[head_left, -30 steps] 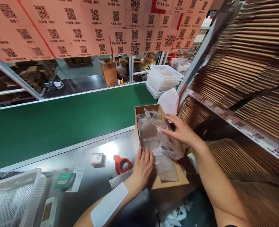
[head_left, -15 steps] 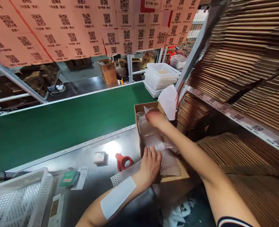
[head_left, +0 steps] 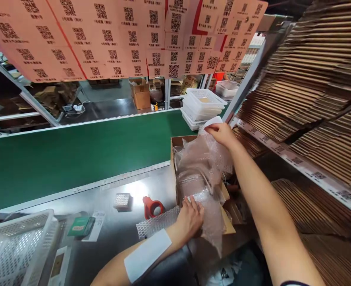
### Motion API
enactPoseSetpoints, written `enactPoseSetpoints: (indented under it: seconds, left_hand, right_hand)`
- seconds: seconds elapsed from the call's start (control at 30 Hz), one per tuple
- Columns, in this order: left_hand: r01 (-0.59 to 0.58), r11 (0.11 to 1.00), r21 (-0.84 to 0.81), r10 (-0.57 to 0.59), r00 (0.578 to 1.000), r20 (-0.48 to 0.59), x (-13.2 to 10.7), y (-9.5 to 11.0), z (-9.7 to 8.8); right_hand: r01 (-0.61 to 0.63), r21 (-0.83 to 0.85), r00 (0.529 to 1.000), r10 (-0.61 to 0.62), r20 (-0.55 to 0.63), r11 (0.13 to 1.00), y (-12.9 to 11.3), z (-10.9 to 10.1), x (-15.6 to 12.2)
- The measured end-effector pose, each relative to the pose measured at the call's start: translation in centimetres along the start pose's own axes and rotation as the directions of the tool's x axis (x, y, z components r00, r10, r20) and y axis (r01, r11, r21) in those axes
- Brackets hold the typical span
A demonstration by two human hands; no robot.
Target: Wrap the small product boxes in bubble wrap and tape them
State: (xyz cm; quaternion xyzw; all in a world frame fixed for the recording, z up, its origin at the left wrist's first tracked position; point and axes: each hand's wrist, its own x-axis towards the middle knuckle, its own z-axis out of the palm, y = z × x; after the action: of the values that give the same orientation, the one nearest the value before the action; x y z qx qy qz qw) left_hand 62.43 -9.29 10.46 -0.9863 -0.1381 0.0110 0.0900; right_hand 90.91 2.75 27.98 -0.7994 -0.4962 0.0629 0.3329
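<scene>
My right hand (head_left: 221,134) pinches the upper edge of a clear sheet of bubble wrap (head_left: 205,157), lifted over an open cardboard box (head_left: 173,167). More bubble wrap fills the box and hangs over its near side. My left hand (head_left: 190,217) lies on the wrap at the box's near end, fingers stretched out. A strip of bubble wrap (head_left: 157,223) sticks out from under my left wrist. Beside that strip, on the metal table (head_left: 110,242), is a red tape dispenser (head_left: 152,207). A small bubble-wrapped packet (head_left: 122,201) sits left of it.
A green conveyor belt (head_left: 104,153) runs behind the table, with stacked white baskets (head_left: 203,105) at its right. Another white basket (head_left: 23,246) and a green box (head_left: 80,226) are at left. Flattened cartons (head_left: 318,79) crowd the right side. A coded sheet (head_left: 118,37) hangs above.
My right hand has risen from inside the box toward its far right corner, pulling up a sheet of bubble wrap. My left hand stays on the wrap.
</scene>
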Motion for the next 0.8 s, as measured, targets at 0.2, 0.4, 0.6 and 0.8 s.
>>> enactPoseSetpoints:
  seconds: [0.2, 0.4, 0.6, 0.8]
  left_hand:
    - [0.003, 0.999, -0.050, -0.001, 0.999, 0.041, 0.2, -0.1, -0.4]
    - [0.044, 0.984, -0.172, -0.024, 0.993, 0.118, -0.1, -1.8, -2.8]
    - [-0.018, 0.987, -0.163, 0.016, 1.000, -0.013, -0.2, -2.2, -2.6]
    - [0.065, 0.988, -0.141, -0.071, 0.997, -0.033, 1.0, -1.0, -0.9]
  right_hand:
    - [-0.022, 0.527, 0.998, 0.051, -0.040, 0.850, 0.3, -2.1, -1.4]
    - [0.020, 0.319, 0.998, 0.000, -0.062, 0.948, 2.1, -1.7, -4.3]
    - [0.085, 0.408, 0.967, 0.023, -0.253, 0.909, 3.6, -4.2, -6.9]
    - [0.011, 0.471, 0.999, -0.031, 0.034, 0.882, 1.8, -4.2, -12.0]
